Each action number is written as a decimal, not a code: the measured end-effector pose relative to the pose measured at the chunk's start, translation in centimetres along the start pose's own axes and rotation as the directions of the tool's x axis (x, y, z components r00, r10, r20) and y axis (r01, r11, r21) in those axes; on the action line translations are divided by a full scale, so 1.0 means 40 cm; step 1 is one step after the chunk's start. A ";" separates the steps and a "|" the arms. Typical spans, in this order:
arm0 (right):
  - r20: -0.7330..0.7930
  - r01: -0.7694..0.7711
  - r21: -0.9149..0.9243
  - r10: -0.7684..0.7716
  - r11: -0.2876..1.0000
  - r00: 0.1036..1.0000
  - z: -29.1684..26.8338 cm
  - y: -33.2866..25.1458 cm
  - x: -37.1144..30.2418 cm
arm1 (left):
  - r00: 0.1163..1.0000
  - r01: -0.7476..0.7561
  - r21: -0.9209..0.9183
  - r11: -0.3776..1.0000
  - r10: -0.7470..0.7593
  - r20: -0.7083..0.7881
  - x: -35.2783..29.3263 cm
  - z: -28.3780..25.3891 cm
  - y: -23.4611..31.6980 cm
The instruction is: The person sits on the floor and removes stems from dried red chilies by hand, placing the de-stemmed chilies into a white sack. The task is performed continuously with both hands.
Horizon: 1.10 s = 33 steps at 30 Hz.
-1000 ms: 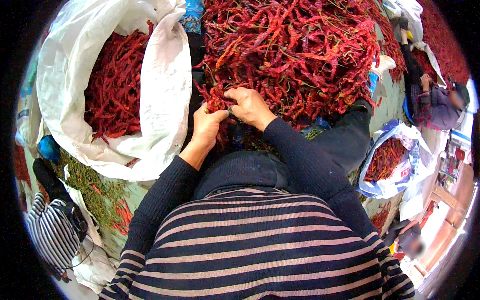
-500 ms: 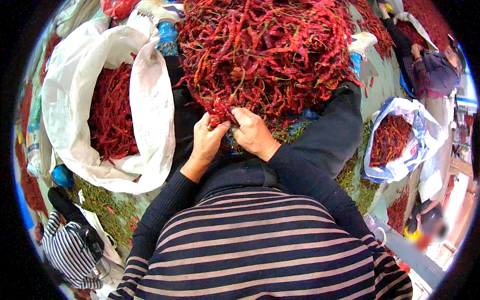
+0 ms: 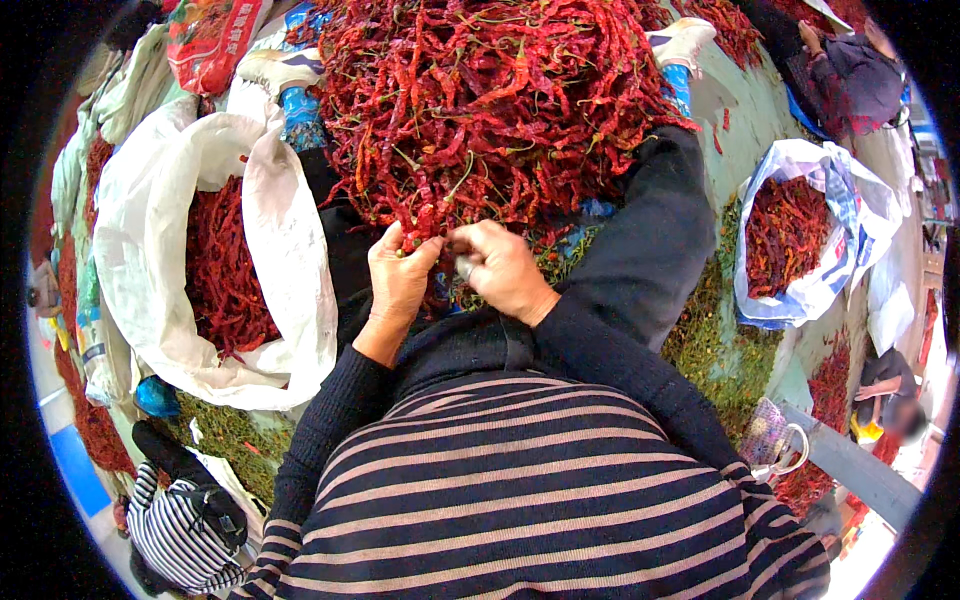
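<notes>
Pinching red chilies point(image 3: 427, 216): left hand point(image 3: 400, 278) | right hand point(image 3: 507, 275) curled, grip unclear | green floor point(image 3: 708, 98), white sack point(image 3: 290, 235)

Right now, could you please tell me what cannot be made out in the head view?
Head view: right hand, blurred, so its exact grip is unclear.
Head view: far end of the red chili pile, cut off by the top edge.
Head view: depths of the white sack, hidden by its top chilies.

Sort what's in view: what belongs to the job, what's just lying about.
In the job:
left hand, holding red chillies
right hand
chilli pile
probably the white sack

Apparently lying about:
red bag, upper left
blue bundle near the white sack
</notes>
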State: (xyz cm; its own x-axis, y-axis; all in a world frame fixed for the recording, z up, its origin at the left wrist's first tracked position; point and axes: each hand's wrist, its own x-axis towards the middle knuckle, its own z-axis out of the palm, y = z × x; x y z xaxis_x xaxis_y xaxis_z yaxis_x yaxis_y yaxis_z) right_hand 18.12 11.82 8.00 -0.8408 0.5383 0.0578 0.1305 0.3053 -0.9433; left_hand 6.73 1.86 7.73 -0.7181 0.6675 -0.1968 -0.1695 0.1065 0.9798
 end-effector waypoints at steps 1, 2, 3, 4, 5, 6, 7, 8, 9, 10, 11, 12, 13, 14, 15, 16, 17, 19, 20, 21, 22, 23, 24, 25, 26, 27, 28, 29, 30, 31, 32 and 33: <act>-0.087 -0.072 0.146 0.085 0.987 0.993 0.006 0.029 0.005 | 1.000 -0.004 0.038 0.999 0.004 0.011 0.000 0.001 0.003; 0.030 -0.320 0.369 0.332 0.873 0.943 -0.011 0.031 0.016 | 1.000 -0.007 0.072 0.997 0.005 0.023 -0.003 0.003 0.001; 0.066 -0.358 0.536 0.385 0.764 0.921 -0.025 0.031 0.019 | 0.999 -0.014 0.124 0.992 0.010 0.037 -0.005 0.003 -0.002; 0.110 -0.381 0.682 0.427 0.624 0.897 -0.036 0.030 0.020 | 0.999 -0.022 0.176 0.984 0.014 0.051 -0.007 0.003 -0.005; 0.123 -0.428 0.633 0.462 0.645 0.878 -0.054 0.007 0.022 | 0.998 -0.030 0.223 0.974 0.016 0.067 -0.011 0.007 -0.007; 0.089 -0.374 0.710 0.451 0.596 0.888 -0.043 0.032 0.023 | 0.996 -0.063 0.246 0.967 0.045 0.079 -0.014 0.012 -0.010; 0.130 -0.424 0.710 0.487 0.562 0.863 -0.049 0.034 0.028 | 0.993 -0.096 0.268 0.959 0.074 0.091 -0.014 0.017 -0.013; 0.173 -0.473 0.708 0.521 0.524 0.836 -0.056 0.036 0.031 | 0.990 -0.127 0.289 0.949 0.102 0.103 -0.017 0.023 -0.013; 0.167 -0.454 0.714 0.501 0.533 0.849 -0.055 0.050 0.027 | 0.989 -0.107 0.300 0.948 0.071 0.128 -0.023 0.027 -0.008; 0.168 -0.465 0.711 0.514 0.528 0.841 -0.058 0.056 0.020 | 0.988 -0.106 0.300 0.948 0.068 0.136 -0.027 0.032 -0.003; 0.171 -0.475 0.707 0.525 0.524 0.834 -0.062 0.056 0.017 | 0.988 -0.106 0.300 0.948 0.066 0.140 -0.028 0.036 0.000; 0.175 -0.486 0.702 0.536 0.520 0.826 -0.065 0.056 0.013 | 0.987 -0.106 0.300 0.948 0.065 0.144 -0.028 0.038 0.001; 0.155 -0.465 0.699 0.520 0.543 0.840 -0.067 0.057 0.010 | 0.981 -0.165 0.385 0.908 0.112 0.156 -0.026 0.035 0.000; 0.135 -0.464 0.622 0.497 0.631 0.857 -0.075 0.053 0.007 | 0.980 -0.163 0.387 0.908 0.104 0.169 -0.027 0.034 -0.002; 0.119 -0.456 0.537 0.472 0.710 0.874 -0.084 0.047 0.006 | 0.979 -0.161 0.388 0.907 0.095 0.182 -0.027 0.034 -0.004; 0.107 -0.442 0.445 0.443 0.779 0.890 -0.089 0.046 0.006 | 0.977 -0.159 0.390 0.907 0.088 0.194 -0.029 0.033 -0.005; 0.020 -0.326 0.271 0.333 0.906 0.943 -0.084 0.060 0.006 | 0.973 -0.171 0.411 0.895 0.088 0.213 -0.032 0.036 -0.003; -0.117 0.045 -0.327 -0.087 0.944 0.989 -0.076 0.082 -0.016 | 0.967 -0.140 0.400 0.906 0.038 0.253 -0.030 0.040 -0.018; -0.097 0.137 -0.534 -0.222 0.834 0.970 -0.073 0.086 -0.023 | 0.962 -0.124 0.396 0.910 0.013 0.272 -0.031 0.045 -0.020; -0.110 0.089 -0.609 -0.195 0.788 0.975 -0.070 0.106 -0.029 | 0.961 -0.110 0.397 0.911 -0.005 0.277 -0.034 0.048 -0.014; -0.109 0.055 -0.657 -0.167 0.752 0.980 -0.082 0.138 -0.040 | 0.957 -0.131 0.419 0.898 0.004 0.291 -0.037 0.048 -0.012; -0.071 0.043 -0.694 -0.127 0.718 0.989 -0.103 0.173 -0.054 | 0.952 -0.154 0.439 0.885 0.014 0.305 -0.034 0.043 -0.011; -0.036 0.033 -0.727 -0.086 0.686 0.996 -0.126 0.202 -0.068 | 0.948 -0.177 0.461 0.869 0.024 0.319 -0.032 0.037 -0.011; 0.000 0.039 -0.684 -0.054 0.728 0.999 -0.147 0.232 -0.081 | 0.936 -0.191 0.401 0.896 0.042 0.350 -0.029 0.034 -0.018; 0.036 0.042 -0.640 -0.024 0.768 0.999 -0.167 0.237 -0.088 | 0.927 -0.186 0.406 0.895 0.024 0.374 -0.030 0.032 -0.016; 0.057 0.081 -0.577 -0.059 0.813 0.997 -0.179 0.241 -0.099 | 0.918 -0.182 0.410 0.894 0.005 0.396 -0.034 0.029 -0.010; 0.024 -0.117 -0.313 0.132 0.943 0.991 -0.182 0.247 -0.097 | 0.908 -0.177 0.415 0.892 -0.014 0.419 -0.035 0.028 -0.005; 0.054 -0.316 -0.019 0.316 0.949 0.947 -0.186 0.230 -0.084 | 0.896 -0.173 0.397 0.901 -0.023 0.443 -0.036 0.026 -0.005; 0.136 -0.493 0.267 0.474 0.828 0.870 -0.193 0.209 -0.072 | 0.882 -0.146 0.391 0.909 -0.059 0.467 -0.036 0.024 -0.003; 0.228 -0.549 0.399 0.500 0.735 0.835 -0.204 0.188 -0.061 | 0.867 -0.119 0.386 0.915 -0.094 0.490 -0.036 0.021 -0.002; 0.260 -0.589 0.466 0.535 0.660 0.804 -0.203 0.159 -0.050 | 0.847 -0.095 0.382 0.919 -0.127 0.516 -0.034 0.020 -0.001; 0.292 -0.587 0.494 0.513 0.642 0.807 -0.198 0.152 -0.041 | 0.819 -0.064 0.388 0.919 -0.174 0.547 -0.031 0.017 -0.001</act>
State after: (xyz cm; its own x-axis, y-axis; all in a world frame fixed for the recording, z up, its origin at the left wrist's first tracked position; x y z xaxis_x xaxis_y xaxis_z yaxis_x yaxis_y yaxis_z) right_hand 24.47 19.02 4.76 -0.7652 0.3618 -0.5325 0.3176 -0.5075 -0.8010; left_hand 8.08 1.55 7.95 -0.1894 0.9312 -0.3114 0.1522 0.3412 0.9276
